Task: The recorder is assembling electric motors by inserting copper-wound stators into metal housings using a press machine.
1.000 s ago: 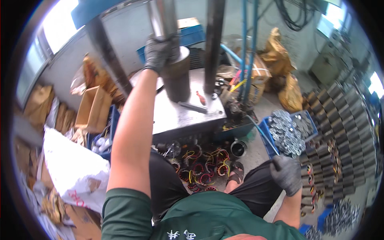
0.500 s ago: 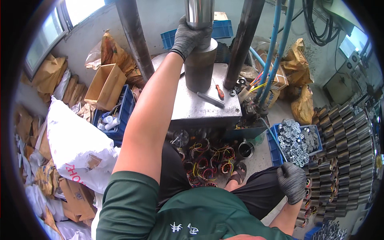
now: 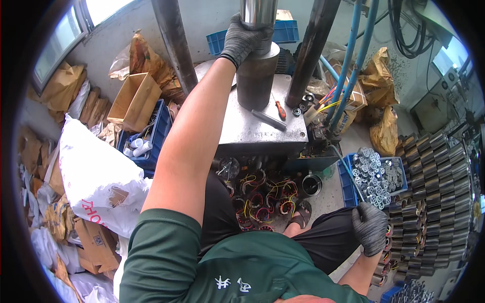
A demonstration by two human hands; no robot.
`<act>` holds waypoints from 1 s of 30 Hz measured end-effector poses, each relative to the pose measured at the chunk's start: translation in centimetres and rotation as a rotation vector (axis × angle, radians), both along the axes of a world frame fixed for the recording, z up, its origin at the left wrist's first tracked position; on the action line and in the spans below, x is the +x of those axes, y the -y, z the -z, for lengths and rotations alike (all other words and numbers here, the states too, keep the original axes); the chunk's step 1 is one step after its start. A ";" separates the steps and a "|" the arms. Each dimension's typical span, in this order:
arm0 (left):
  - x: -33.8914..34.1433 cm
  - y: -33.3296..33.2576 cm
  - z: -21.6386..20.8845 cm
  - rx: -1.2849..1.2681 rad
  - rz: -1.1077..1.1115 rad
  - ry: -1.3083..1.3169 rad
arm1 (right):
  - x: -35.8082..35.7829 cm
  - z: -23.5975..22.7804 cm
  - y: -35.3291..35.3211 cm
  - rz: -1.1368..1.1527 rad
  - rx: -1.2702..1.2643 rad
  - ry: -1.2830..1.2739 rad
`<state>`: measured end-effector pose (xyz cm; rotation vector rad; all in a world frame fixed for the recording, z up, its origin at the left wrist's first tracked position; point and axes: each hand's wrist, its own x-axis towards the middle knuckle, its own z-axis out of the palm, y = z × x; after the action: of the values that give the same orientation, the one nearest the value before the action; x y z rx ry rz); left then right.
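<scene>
My left hand (image 3: 245, 38), in a grey knit glove, is closed round a short dark metal part (image 3: 262, 48) between a polished press ram (image 3: 259, 12) and a thick steel cylinder (image 3: 256, 83). The fingertips are hidden behind that part. The cylinder stands upright on a metal press table (image 3: 242, 132). On the table, a grey metal bar (image 3: 269, 120) lies near an orange-handled screwdriver (image 3: 280, 110). At the right, over my knee, my gloved right hand (image 3: 370, 231) is closed on the upper end of a thin lever rod (image 3: 347, 171).
Two dark press columns (image 3: 174, 45) flank the ram, with blue hoses (image 3: 356, 60) at the right. Wound stators (image 3: 262, 202) lie on the floor below. A blue crate (image 3: 346, 184) holds silver end caps, beside stacked metal tubes (image 3: 439, 192). A white sack (image 3: 96, 177) stands left.
The whole view has shifted slightly, so the press sits a little higher and further right. Both hands keep their places on the metal part and the lever rod.
</scene>
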<state>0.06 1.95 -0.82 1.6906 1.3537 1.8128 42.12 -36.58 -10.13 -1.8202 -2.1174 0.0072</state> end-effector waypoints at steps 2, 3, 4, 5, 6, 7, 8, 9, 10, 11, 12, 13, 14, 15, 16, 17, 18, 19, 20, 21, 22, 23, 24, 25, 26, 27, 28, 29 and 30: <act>0.5 0.8 -0.5 -0.020 0.085 0.032 | 0.1 0.1 0.0 -0.004 0.000 -0.002; 0.5 1.1 -0.8 -0.037 0.165 0.063 | 0.0 0.0 0.0 0.003 0.002 0.001; 0.4 0.9 -0.6 -0.036 0.161 0.065 | -0.1 -0.1 0.0 0.010 0.004 0.005; 0.2 0.6 -0.4 -0.018 0.165 0.102 | -0.1 -0.2 0.0 0.006 0.005 0.006; -0.2 -0.1 0.0 0.004 0.166 0.140 | -0.2 -0.4 0.0 -0.009 -0.006 -0.011; -0.7 -0.9 0.3 0.008 0.158 0.141 | -0.3 -0.6 -0.1 -0.024 -0.017 -0.029; -0.8 -1.3 0.4 0.030 0.118 0.085 | -0.2 -0.9 -0.3 -0.030 -0.015 -0.026; -1.1 -1.6 0.4 0.053 0.076 0.029 | -0.2 -1.2 -0.6 -0.050 -0.011 -0.093; -1.4 -1.7 0.6 0.056 0.117 0.030 | -0.1 -1.6 -1.1 -0.072 -0.006 -0.160; -0.7 -0.9 0.3 0.056 0.117 0.033 | 0.2 -2.3 -1.9 -0.072 -0.007 -0.157; -0.3 0.2 -0.1 0.016 0.095 0.011 | 0.5 -3.2 -3.3 -0.128 0.084 -0.096; -0.4 1.1 -0.6 -0.024 0.063 -0.012 | 0.7 -4.1 -5.1 -0.194 0.176 -0.039; -0.6 1.5 -0.8 -0.065 0.048 -0.020 | 0.6 -5.2 -7.4 -0.176 0.301 -0.027; -0.4 1.3 -0.7 -0.064 0.043 -0.018 | 0.4 -6.5 -10.0 -0.151 0.426 -0.013; -0.4 0.9 -0.5 -0.044 0.031 -0.011 | 0.1 -8.1 -12.5 -0.149 0.539 0.022; 0.0 0.6 -0.4 -0.024 0.026 -0.002 | 0.0 -9.5 -14.7 -0.140 0.651 0.061; 0.8 1.6 -0.8 -0.027 0.058 0.022 | 0.9 -10.4 -17.0 -0.106 0.630 0.071; 0.5 1.6 -0.8 -0.023 0.052 0.020 | 1.2 -11.1 -18.8 -0.084 0.613 0.074; 0.5 1.2 -0.5 -0.018 0.082 0.067 | 0.9 -11.6 -19.3 -0.081 0.617 0.078; 0.4 0.6 -0.1 -0.012 0.109 0.112 | 0.6 -12.0 -19.7 -0.042 0.562 0.054; -0.2 0.0 0.4 -0.009 0.104 0.111 | 0.1 -12.2 -19.9 -0.010 0.509 0.028; -0.8 -0.6 0.9 0.034 0.134 0.067 | -0.2 -12.1 -19.5 -0.012 0.512 0.028; -1.8 -1.1 1.5 0.073 0.155 0.021 | -0.8 -11.6 -18.7 -0.059 0.495 -0.011; -2.1 -1.6 1.7 0.074 0.150 0.025 | -1.0 -11.3 -17.5 -0.100 0.481 -0.044; -2.4 -2.0 1.9 0.071 0.121 0.054 | -0.8 -10.9 -15.7 -0.119 0.365 -0.049; -1.8 -2.5 2.1 0.069 0.107 0.089 | 0.7 -9.9 -13.9 -0.150 0.301 0.035; -1.2 -2.2 2.1 0.064 0.115 0.095 | 1.4 -8.9 -11.6 -0.109 0.097 0.038; -0.9 -1.4 1.9 0.115 0.162 0.081 | 0.7 -8.6 -9.2 -0.080 -0.153 0.043; -0.8 -0.8 1.3 0.173 0.210 0.070 | 1.1 -7.1 -7.1 -0.209 -0.275 0.054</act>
<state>-0.73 2.71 -2.10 1.7619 0.9742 1.8919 43.26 -29.51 -3.01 -1.7475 -2.4371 0.3186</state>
